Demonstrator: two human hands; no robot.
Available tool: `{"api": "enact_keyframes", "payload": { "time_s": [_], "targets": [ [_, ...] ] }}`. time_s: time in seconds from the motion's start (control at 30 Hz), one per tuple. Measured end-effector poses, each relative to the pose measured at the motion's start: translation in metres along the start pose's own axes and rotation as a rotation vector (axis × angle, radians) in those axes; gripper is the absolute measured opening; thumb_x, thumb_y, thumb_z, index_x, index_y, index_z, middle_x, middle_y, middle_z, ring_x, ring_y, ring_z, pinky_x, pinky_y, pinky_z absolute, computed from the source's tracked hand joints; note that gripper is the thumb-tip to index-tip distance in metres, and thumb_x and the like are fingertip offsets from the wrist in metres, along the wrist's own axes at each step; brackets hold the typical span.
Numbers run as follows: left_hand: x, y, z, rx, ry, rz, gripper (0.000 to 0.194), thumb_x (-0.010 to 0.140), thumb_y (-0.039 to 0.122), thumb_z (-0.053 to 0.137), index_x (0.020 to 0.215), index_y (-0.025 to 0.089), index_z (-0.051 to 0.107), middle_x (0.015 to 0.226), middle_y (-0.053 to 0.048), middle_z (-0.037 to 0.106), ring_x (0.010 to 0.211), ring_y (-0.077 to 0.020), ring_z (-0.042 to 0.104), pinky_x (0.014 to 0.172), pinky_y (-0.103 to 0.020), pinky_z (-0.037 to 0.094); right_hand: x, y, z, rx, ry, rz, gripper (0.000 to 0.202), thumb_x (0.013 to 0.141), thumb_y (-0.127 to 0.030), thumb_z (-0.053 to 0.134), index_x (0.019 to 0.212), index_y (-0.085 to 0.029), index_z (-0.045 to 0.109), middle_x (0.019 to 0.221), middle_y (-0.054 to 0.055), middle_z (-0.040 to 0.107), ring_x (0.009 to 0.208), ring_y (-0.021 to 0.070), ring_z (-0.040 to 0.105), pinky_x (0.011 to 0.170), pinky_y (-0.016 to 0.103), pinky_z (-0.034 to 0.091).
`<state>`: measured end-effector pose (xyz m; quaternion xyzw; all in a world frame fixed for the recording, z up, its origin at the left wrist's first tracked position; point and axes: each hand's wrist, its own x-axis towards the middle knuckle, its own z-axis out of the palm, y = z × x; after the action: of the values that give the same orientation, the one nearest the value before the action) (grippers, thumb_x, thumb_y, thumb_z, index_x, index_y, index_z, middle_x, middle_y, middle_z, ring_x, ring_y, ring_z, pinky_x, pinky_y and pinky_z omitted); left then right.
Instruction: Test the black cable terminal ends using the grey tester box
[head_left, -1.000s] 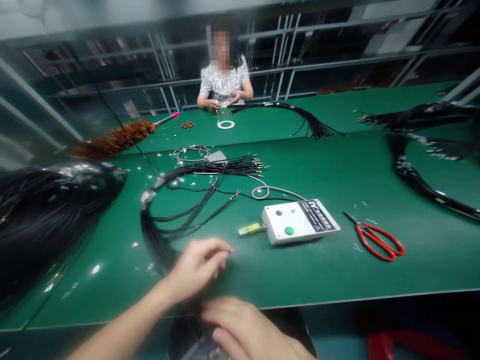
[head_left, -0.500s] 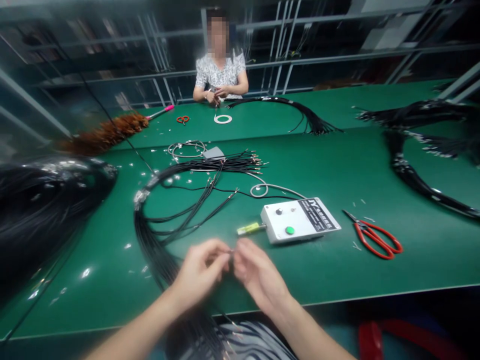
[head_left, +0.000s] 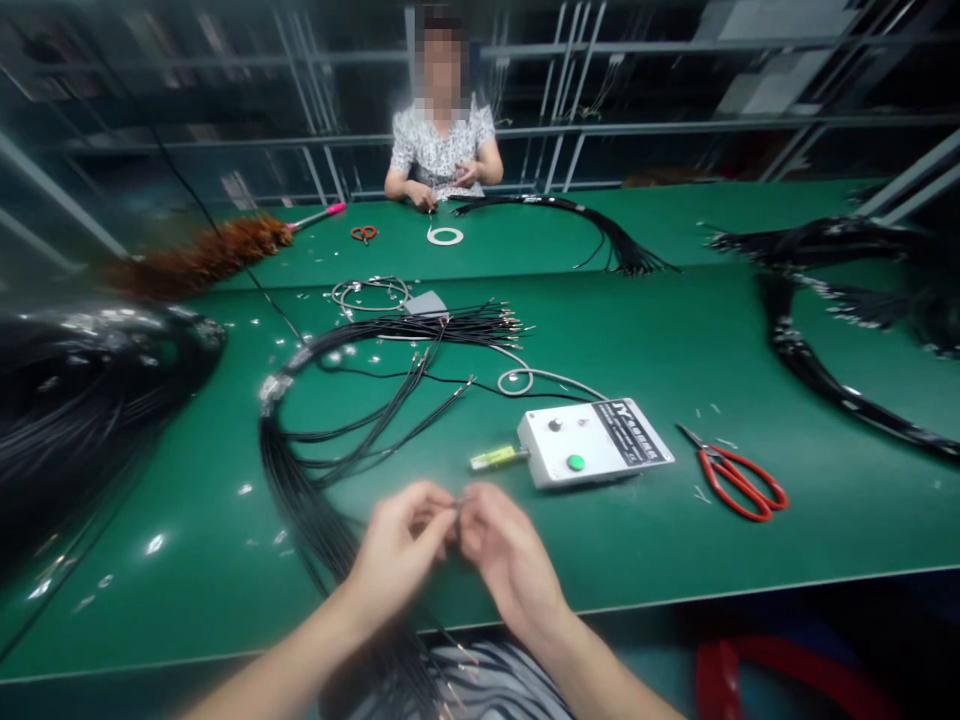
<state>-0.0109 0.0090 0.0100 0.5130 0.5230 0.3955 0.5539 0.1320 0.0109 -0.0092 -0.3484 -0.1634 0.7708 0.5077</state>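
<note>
My left hand (head_left: 409,540) and my right hand (head_left: 502,545) meet fingertip to fingertip above the front of the green table. Each is closed in a pinch on something small and dark between them, too small to name. Beside and under my left forearm runs a black cable bundle (head_left: 300,500), which curves up the table and hangs over the front edge, with loose metal-tipped ends. Just beyond my right hand lies a white control box (head_left: 600,440) with a green button and a yellow-green tip.
Red-handled scissors (head_left: 739,480) lie right of the box. More black cable bundles (head_left: 832,385) rest at the right, and a large dark pile (head_left: 90,400) at the left. Across the green table (head_left: 712,350) sits a person (head_left: 442,150) near a white ring (head_left: 445,236).
The view has shifted slightly. My hands stay together, with my right hand's fingers slightly more curled. Across the table, the person's hands have moved apart.
</note>
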Motion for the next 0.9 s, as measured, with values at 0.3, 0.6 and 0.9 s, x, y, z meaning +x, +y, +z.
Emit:
{"api": "enact_keyframes", "payload": {
  "time_s": [0.3, 0.6, 0.9],
  "targets": [
    [-0.005, -0.004, 0.007, -0.021, 0.089, 0.033, 0.015, 0.09, 0.03, 0.061, 0.087, 0.015, 0.061, 0.071, -0.001, 0.065, 0.063, -0.0126, 0.063, 0.059, -0.022, 0.051, -0.001, 0.01, 0.01, -0.312, 0.119, -0.186, 0.025, 0.075, -0.038, 0.078, 0.073, -0.016, 0.066, 0.049, -0.006, 0.049, 0.048, 0.0071, 0.042, 0.051, 0.021, 0.034],
    [0.003, 0.009, 0.001, 0.046, -0.077, 0.138, 0.019, 0.091, 0.025, 0.059, 0.108, 0.019, 0.063, 0.106, -0.008, 0.061, 0.08, -0.0148, 0.062, 0.068, -0.024, 0.051, -0.002, -0.007, 0.008, -0.436, 0.039, -0.2, 0.023, 0.074, -0.037, 0.079, 0.075, -0.017, 0.069, 0.056, -0.003, 0.058, 0.049, 0.009, 0.05, 0.051, 0.022, 0.039],
    [0.006, 0.002, 0.017, -0.139, 0.097, 0.124, 0.015, 0.091, 0.029, 0.06, 0.083, 0.016, 0.059, 0.087, -0.001, 0.052, 0.057, -0.0085, 0.054, 0.052, -0.022, 0.046, 0.001, -0.014, 0.0, -0.588, -0.08, -0.237, 0.023, 0.086, -0.035, 0.066, 0.072, -0.018, 0.061, 0.062, -0.002, 0.059, 0.059, 0.0124, 0.055, 0.059, 0.025, 0.043]
  ]
}}
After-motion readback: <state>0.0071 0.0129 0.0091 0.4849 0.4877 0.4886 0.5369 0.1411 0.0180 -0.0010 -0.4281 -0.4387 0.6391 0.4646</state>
